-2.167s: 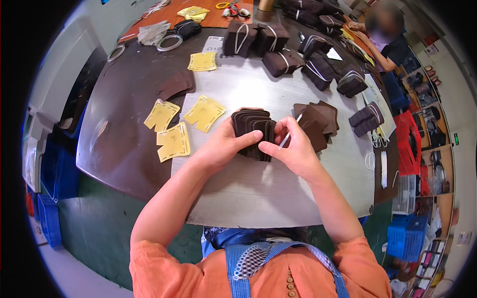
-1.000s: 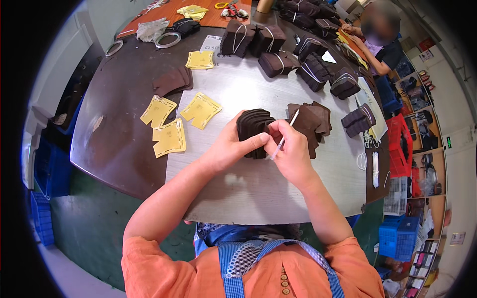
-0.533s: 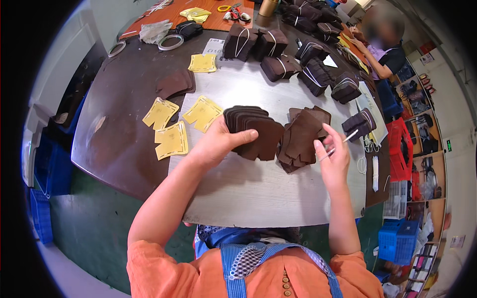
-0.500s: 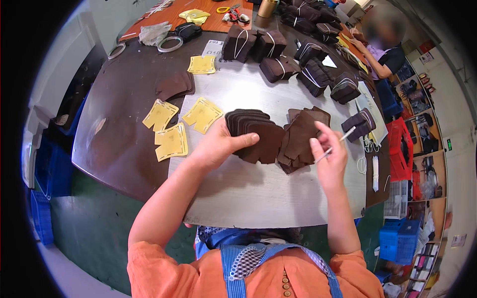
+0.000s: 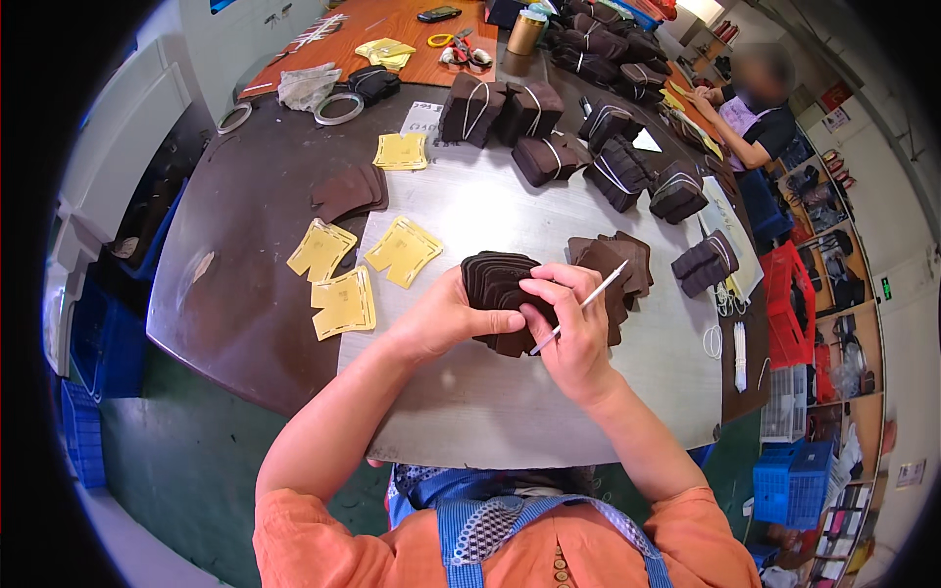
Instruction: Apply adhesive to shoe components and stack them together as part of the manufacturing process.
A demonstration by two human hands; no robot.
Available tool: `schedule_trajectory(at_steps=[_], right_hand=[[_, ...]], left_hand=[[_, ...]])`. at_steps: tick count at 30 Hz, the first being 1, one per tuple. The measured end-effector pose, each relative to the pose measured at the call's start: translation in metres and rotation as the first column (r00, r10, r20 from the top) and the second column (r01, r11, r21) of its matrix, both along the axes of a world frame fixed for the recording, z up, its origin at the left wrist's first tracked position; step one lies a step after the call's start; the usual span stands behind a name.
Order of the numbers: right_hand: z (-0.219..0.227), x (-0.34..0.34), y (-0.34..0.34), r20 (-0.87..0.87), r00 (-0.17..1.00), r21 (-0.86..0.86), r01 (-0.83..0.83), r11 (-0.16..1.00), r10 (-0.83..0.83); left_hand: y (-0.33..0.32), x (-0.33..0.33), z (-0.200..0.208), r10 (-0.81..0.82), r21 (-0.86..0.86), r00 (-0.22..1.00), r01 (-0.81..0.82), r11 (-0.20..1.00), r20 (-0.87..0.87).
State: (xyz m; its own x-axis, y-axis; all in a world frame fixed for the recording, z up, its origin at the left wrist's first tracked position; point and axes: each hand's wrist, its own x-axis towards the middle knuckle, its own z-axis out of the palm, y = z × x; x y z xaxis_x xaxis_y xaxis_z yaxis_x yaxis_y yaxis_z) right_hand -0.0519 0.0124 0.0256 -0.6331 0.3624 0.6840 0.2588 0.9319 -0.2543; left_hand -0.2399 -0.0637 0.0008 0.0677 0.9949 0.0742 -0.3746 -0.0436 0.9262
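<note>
My left hand [image 5: 446, 318] is wrapped round the left side of a fanned stack of dark brown leather pieces [image 5: 500, 279], its thumb across the front. From the other side, my right hand [image 5: 571, 333] grips the stack's right edge with thumb and fingers. A slim silver-white pen [image 5: 610, 279] is also held in the right hand, slanting up to the right. Just beyond that hand lies a loose pile of brown leather pieces [image 5: 627, 263], partly covered by the fingers. Yellow notched card templates [image 5: 343, 302] lie left of my left hand.
Several banded bundles of brown pieces [image 5: 613, 171] stand at the back and right. More brown pieces [image 5: 351, 191] lie at the left, near tape rolls [image 5: 338, 110]. White cords [image 5: 740, 355] lie by the right edge. A co-worker [image 5: 755, 118] sits at the far right beyond a red crate [image 5: 784, 304].
My right hand has moved left from the loose pile to the stack in my left hand, bringing the pen along. The stack now sits slightly lower and more turned.
</note>
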Motion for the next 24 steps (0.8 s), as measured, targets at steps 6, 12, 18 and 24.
schedule_trajectory(at_steps=[6, 12, 18, 24], right_hand=[[-0.002, 0.003, 0.008, -0.034, 0.986, -0.017, -0.161, 0.987, 0.160], [0.023, 0.055, 0.032, 0.111, 0.988, -0.482, 0.146, 0.864, -0.105], [0.029, 0.020, -0.005, 0.036, 0.999, -0.632, 0.027, 0.774, -0.006], [-0.004, -0.011, -0.009, -0.009, 1.000, -0.542, 0.007, 0.841, -0.014]], left_hand=[[0.001, 0.001, -0.003, 0.127, -0.216, 0.962, -0.074, 0.974, 0.242], [0.005, -0.004, 0.004, 0.235, -0.219, 0.968, -0.211, 0.953, 0.091], [0.001, 0.010, 0.010, 0.306, -0.106, 0.948, -0.314, 0.943, -0.086], [-0.004, 0.005, 0.010, 0.207, 0.014, 0.976, -0.206, 0.978, -0.074]])
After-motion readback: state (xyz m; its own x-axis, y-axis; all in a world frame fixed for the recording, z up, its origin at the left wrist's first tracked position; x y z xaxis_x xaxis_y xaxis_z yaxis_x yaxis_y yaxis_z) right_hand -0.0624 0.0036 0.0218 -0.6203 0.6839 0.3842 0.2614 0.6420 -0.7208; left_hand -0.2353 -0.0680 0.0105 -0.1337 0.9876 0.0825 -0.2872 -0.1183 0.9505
